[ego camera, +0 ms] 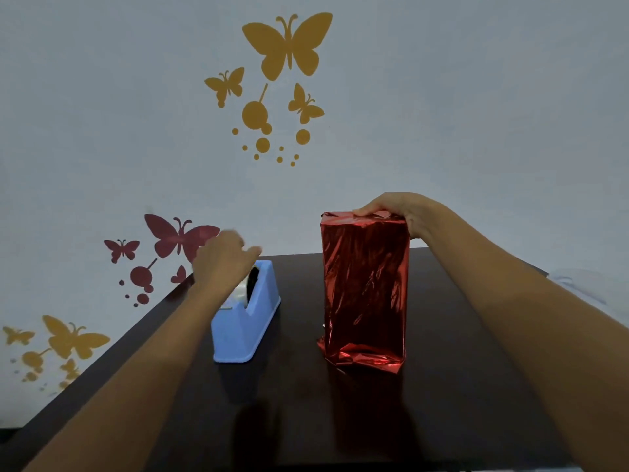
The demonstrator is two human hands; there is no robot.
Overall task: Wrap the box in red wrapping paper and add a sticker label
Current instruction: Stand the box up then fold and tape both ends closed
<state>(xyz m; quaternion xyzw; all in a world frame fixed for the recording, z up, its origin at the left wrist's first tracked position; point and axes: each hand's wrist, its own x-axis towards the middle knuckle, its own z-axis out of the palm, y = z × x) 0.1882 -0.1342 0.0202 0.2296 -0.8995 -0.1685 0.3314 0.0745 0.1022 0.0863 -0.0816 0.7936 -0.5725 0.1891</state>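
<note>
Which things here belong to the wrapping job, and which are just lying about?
Job: red-wrapped box, upright, top gripped by the right hand; blue tape dispenser, left hand above its roll.
Lying about: butterfly wall decals; white item at far right, too blurred to name.

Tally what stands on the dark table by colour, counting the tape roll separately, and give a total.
Red: 1, the wrapped box
Blue: 1, the tape dispenser
Whitish clear: 1, the tape roll in the dispenser
Total: 3
</note>
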